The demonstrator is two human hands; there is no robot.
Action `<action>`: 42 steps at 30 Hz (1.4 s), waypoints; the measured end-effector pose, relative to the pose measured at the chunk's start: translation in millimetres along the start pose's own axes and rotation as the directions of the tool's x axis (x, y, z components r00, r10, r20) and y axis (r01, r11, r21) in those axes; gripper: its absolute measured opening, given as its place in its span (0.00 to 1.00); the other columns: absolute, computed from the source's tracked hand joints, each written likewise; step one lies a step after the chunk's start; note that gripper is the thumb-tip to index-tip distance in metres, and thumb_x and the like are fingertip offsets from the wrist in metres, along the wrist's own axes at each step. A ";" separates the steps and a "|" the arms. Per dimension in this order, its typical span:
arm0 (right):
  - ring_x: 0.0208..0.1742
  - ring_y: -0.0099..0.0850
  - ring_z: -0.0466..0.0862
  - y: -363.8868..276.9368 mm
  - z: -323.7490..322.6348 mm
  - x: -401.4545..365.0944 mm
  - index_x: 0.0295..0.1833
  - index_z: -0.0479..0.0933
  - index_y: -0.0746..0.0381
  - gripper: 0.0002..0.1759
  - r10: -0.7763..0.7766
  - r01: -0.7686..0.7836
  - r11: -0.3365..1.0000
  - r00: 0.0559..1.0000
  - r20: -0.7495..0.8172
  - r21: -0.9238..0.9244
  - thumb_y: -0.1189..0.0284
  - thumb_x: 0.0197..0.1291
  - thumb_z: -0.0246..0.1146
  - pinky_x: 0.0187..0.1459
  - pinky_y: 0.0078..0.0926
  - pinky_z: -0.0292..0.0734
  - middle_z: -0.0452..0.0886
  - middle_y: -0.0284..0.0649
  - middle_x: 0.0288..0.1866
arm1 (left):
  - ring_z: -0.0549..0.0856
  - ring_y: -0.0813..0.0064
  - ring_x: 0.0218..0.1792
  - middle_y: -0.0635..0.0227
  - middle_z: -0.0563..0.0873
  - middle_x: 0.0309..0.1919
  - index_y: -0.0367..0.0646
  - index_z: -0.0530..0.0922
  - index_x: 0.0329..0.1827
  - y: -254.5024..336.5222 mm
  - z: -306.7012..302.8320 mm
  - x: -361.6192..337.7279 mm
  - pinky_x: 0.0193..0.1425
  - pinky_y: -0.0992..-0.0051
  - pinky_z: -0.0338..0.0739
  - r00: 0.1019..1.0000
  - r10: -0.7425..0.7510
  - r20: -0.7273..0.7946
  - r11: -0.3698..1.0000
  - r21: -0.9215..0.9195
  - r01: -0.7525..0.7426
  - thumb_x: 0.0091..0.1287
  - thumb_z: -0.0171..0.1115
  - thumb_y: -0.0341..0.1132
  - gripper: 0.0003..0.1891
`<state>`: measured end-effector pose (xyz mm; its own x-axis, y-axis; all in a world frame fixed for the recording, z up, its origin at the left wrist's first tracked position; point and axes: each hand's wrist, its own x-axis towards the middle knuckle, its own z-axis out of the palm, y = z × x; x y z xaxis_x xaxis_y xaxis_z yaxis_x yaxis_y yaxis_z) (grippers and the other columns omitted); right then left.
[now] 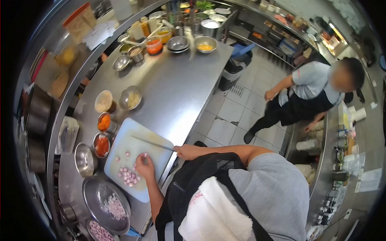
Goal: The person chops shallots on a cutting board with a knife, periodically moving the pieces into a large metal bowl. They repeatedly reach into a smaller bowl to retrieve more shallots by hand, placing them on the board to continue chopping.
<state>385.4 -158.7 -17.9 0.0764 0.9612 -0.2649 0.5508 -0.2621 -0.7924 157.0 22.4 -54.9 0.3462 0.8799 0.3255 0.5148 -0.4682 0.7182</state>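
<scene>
My right hand (185, 152) is wrapped round the handle of a kitchen knife (150, 143), whose blade lies across the far part of a white cutting board (124, 138). On the board my left hand (145, 166) has its fingers pinched on a small shallot (145, 155), mostly covered by the fingertips. Just beside that hand sits a cluster of peeled shallots (128, 177), with a few loose ones nearer the left edge. A large steel bowl (91, 193) left of the board holds chopped shallots (115, 207).
A bowl of whole shallots (100, 231) stands at the near left. Containers of red paste (102, 145) and orange food (104, 122) flank the board, with a steel bowl (130, 98) beyond. A co-worker (305, 92) stands across the aisle, near a bin (233, 74).
</scene>
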 end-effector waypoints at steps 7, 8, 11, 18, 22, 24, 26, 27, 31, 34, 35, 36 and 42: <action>0.46 0.69 0.87 -4.1 -2.8 8.3 0.65 0.73 0.66 0.20 0.076 -0.075 0.996 0.996 0.039 -0.044 0.64 0.78 0.58 0.48 0.63 0.81 0.87 0.67 0.42 | 0.91 0.57 0.46 0.58 0.93 0.44 0.41 0.87 0.49 -9.6 -23.5 10.6 0.54 0.60 0.85 0.997 0.078 0.028 0.996 0.043 -0.080 0.65 0.76 0.34 0.12; 0.46 0.69 0.87 -8.2 -4.2 8.9 0.65 0.73 0.66 0.20 0.039 -0.034 0.998 0.995 0.087 -0.061 0.64 0.78 0.58 0.48 0.63 0.81 0.87 0.67 0.42 | 0.91 0.56 0.46 0.59 0.93 0.44 0.42 0.87 0.48 -3.6 -20.5 9.3 0.55 0.60 0.85 0.997 0.067 0.044 0.997 0.020 -0.068 0.65 0.76 0.34 0.12; 0.45 0.69 0.87 -8.3 -6.8 7.8 0.62 0.73 0.66 0.18 0.053 -0.046 0.996 0.995 0.089 -0.076 0.64 0.79 0.60 0.48 0.62 0.80 0.87 0.66 0.41 | 0.90 0.54 0.49 0.60 0.92 0.45 0.43 0.87 0.48 9.0 -19.6 11.5 0.57 0.58 0.84 0.998 0.034 0.050 0.999 0.014 -0.035 0.63 0.77 0.33 0.13; 0.51 0.68 0.86 -5.9 -20.4 3.5 0.61 0.74 0.67 0.17 0.049 -0.041 0.997 0.993 0.108 -0.072 0.65 0.78 0.60 0.52 0.59 0.80 0.87 0.66 0.45 | 0.86 0.52 0.59 0.57 0.89 0.55 0.42 0.86 0.50 15.9 -57.9 46.0 0.64 0.55 0.81 0.986 0.147 -0.080 0.986 0.086 -0.141 0.61 0.75 0.30 0.14; 0.54 0.68 0.86 2.6 -16.4 7.3 0.67 0.74 0.69 0.22 0.098 -0.089 0.991 0.991 0.086 -0.104 0.64 0.78 0.60 0.55 0.58 0.81 0.87 0.69 0.49 | 0.85 0.53 0.62 0.58 0.89 0.55 0.40 0.87 0.50 -29.2 -62.7 83.7 0.71 0.55 0.77 0.977 0.212 0.025 0.931 0.297 -0.210 0.63 0.69 0.25 0.12; 0.54 0.68 0.86 6.5 -15.7 7.5 0.68 0.74 0.71 0.24 0.100 -0.088 0.988 0.991 0.094 -0.126 0.63 0.78 0.61 0.56 0.57 0.81 0.86 0.70 0.50 | 0.85 0.53 0.62 0.58 0.89 0.54 0.40 0.88 0.49 -66.7 -67.1 81.5 0.71 0.55 0.77 0.983 0.101 0.155 0.934 0.325 -0.147 0.63 0.69 0.23 0.12; 0.55 0.69 0.86 2.2 -18.0 6.8 0.68 0.74 0.72 0.26 0.062 -0.051 0.991 0.994 0.085 -0.126 0.63 0.77 0.61 0.57 0.58 0.81 0.86 0.71 0.50 | 0.84 0.54 0.62 0.59 0.89 0.54 0.40 0.88 0.48 -70.2 -75.2 81.6 0.72 0.56 0.76 0.961 -0.004 0.277 0.926 0.364 -0.101 0.62 0.68 0.22 0.12; 0.55 0.69 0.86 4.4 -17.6 7.5 0.68 0.74 0.72 0.26 0.057 -0.046 0.991 0.994 0.088 -0.125 0.63 0.77 0.61 0.57 0.58 0.81 0.86 0.71 0.50 | 0.85 0.53 0.61 0.59 0.89 0.54 0.40 0.88 0.48 -58.4 -82.8 76.6 0.70 0.56 0.79 0.976 0.146 0.160 0.919 0.344 -0.194 0.63 0.69 0.23 0.11; 0.52 0.69 0.86 6.5 -15.5 2.5 0.67 0.75 0.72 0.24 0.049 -0.042 0.992 0.997 0.061 -0.121 0.64 0.77 0.62 0.55 0.59 0.81 0.87 0.70 0.47 | 0.87 0.53 0.57 0.60 0.89 0.53 0.40 0.87 0.46 17.7 -84.6 52.1 0.67 0.57 0.81 0.979 0.193 0.065 0.981 0.001 -0.193 0.64 0.71 0.24 0.09; 0.47 0.69 0.87 -13.7 -22.9 -2.6 0.67 0.76 0.70 0.23 0.040 -0.032 0.987 0.998 0.048 -0.156 0.65 0.76 0.62 0.51 0.61 0.82 0.87 0.68 0.43 | 0.88 0.54 0.56 0.62 0.89 0.53 0.41 0.87 0.46 17.9 -51.9 31.7 0.64 0.59 0.83 0.941 0.280 0.190 0.960 -0.077 -0.270 0.64 0.72 0.24 0.09; 0.45 0.69 0.87 -18.0 -23.1 -4.3 0.66 0.77 0.69 0.22 0.034 -0.028 0.982 0.999 0.030 -0.185 0.66 0.75 0.63 0.49 0.62 0.82 0.87 0.67 0.40 | 0.88 0.54 0.56 0.62 0.89 0.53 0.41 0.87 0.46 13.2 -45.1 28.1 0.64 0.59 0.83 0.943 0.275 0.189 0.961 -0.077 -0.265 0.64 0.72 0.24 0.09; 0.45 0.69 0.87 -15.7 -20.7 -5.9 0.66 0.77 0.69 0.22 0.035 -0.028 0.982 0.999 0.034 -0.187 0.66 0.75 0.63 0.49 0.62 0.82 0.87 0.67 0.40 | 0.88 0.55 0.56 0.62 0.88 0.53 0.41 0.87 0.45 11.6 -40.4 25.4 0.63 0.60 0.84 0.953 0.241 0.183 0.970 -0.062 -0.234 0.63 0.72 0.24 0.09; 0.41 0.66 0.88 -26.1 -18.9 -19.6 0.66 0.79 0.66 0.20 -0.004 0.010 0.947 1.000 0.019 -0.322 0.65 0.75 0.62 0.48 0.64 0.83 0.88 0.65 0.37 | 0.88 0.56 0.53 0.62 0.88 0.49 0.39 0.86 0.41 12.6 -35.0 19.8 0.59 0.61 0.85 0.966 0.212 0.148 0.977 -0.019 -0.211 0.63 0.71 0.23 0.06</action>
<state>385.2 -169.1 18.3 0.0586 0.9606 -0.2717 0.7898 -0.2111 -0.5759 143.0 36.7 -17.9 0.5591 0.7391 0.3756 0.4154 -0.6418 0.6446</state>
